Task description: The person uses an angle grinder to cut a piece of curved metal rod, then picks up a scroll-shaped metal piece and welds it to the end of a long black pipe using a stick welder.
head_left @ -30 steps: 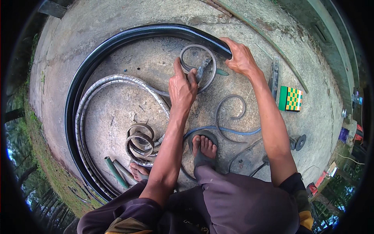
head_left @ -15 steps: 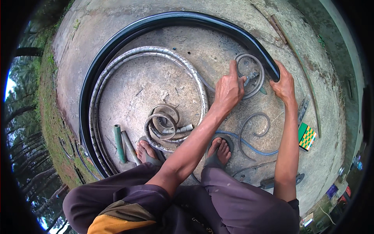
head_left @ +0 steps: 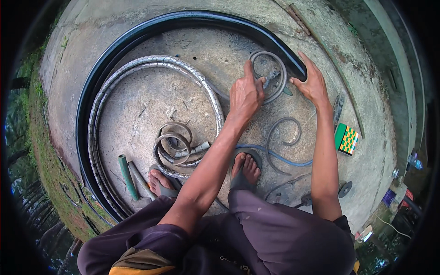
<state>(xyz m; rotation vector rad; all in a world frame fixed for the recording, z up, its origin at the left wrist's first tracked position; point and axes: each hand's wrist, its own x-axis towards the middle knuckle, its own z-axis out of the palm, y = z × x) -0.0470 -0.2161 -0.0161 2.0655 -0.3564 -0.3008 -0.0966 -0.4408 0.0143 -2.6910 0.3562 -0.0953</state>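
Observation:
My left hand [head_left: 245, 94] is at a small grey hose coil [head_left: 279, 62], its thumb curled onto a blue-grey tool [head_left: 274, 78] inside the loop and its index finger extended along the coil. My right hand [head_left: 314, 85] has thumb and index finger either side of the end of a long, glossy black tube [head_left: 215, 18], which arcs round to the left. Within that arc lies a large silvery segmented hoop [head_left: 151, 62], with smaller tangled brown-grey loops [head_left: 176, 140] near my feet. A loose grey hose [head_left: 293, 121] and a blue hose [head_left: 293, 162] lie below my hands.
Concrete ground holds a green pipe [head_left: 127, 178], a grey pipe [head_left: 140, 178], a green-and-yellow checkered box [head_left: 346, 138], a metal bar [head_left: 338, 105], a long rod [head_left: 343, 78] and a dark disc tool [head_left: 343, 188]. Grass [head_left: 50, 160] borders the left; a concrete ledge [head_left: 403, 91] the right.
The view has shifted. My hands, the small coil and the black tube's end sit slightly farther right, and my right fingers have spread a little around the tube's end.

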